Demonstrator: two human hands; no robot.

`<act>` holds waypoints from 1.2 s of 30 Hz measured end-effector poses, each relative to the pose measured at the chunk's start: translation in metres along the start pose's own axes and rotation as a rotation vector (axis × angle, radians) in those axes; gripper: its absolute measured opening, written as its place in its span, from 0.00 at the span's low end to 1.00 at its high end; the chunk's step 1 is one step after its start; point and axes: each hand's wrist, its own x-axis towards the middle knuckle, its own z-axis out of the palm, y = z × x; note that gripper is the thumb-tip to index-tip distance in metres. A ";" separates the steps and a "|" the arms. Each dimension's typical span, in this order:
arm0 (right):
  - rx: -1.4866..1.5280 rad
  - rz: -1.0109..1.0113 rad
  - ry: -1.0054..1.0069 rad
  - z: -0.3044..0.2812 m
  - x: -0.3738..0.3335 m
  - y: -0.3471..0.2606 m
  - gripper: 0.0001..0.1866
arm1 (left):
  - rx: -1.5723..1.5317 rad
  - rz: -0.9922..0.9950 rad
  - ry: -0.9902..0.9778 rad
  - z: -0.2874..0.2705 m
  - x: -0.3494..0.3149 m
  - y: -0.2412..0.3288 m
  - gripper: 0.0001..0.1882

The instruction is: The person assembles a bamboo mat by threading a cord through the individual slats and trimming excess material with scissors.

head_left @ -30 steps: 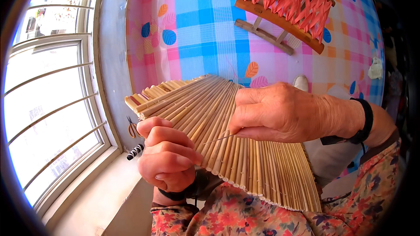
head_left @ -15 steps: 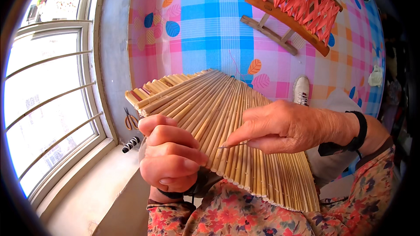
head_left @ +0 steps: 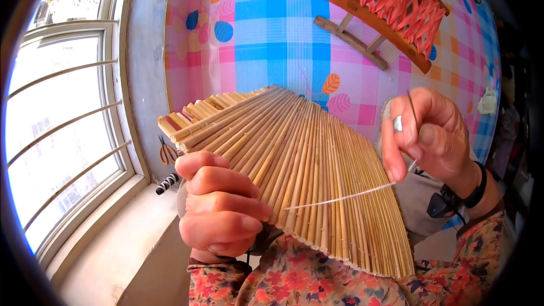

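Observation:
A mat of pale tan plant stalks [head_left: 306, 153], stitched side by side, fans out across my lap, with a stacked or folded part at its far left. My left hand [head_left: 221, 201] is closed on the mat's near left edge, its fingertips partly hidden in the fist. Raised above the mat's right side, my right hand [head_left: 433, 136] pinches a dark thin needle [head_left: 412, 107] and wears a metal ring or thimble. A taut white thread [head_left: 345, 197] runs from this hand down to the stalks just right of my left hand.
Scissors [head_left: 167, 154] and a black-and-white striped cylinder [head_left: 168, 183] lie left of the mat, near the barred window [head_left: 62, 130]. A wooden folding stool with red woven straps [head_left: 391, 8] stands at the far right on a colourful checked floor covering [head_left: 266, 51].
My right hand has lifted off the stalks and moved right and up with the needle, stretching out a length of white thread. The left hand keeps its hold in nearly the same place.

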 end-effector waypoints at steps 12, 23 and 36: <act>-0.571 0.142 -0.326 0.026 0.005 0.003 0.08 | -0.163 0.009 0.173 0.007 -0.012 -0.005 0.12; -0.795 -0.005 -0.504 0.030 0.033 0.025 0.13 | -0.167 0.058 0.169 0.004 -0.019 -0.011 0.05; -0.665 0.058 -0.592 0.022 0.038 0.025 0.16 | -0.161 0.045 0.166 0.005 -0.014 -0.010 0.08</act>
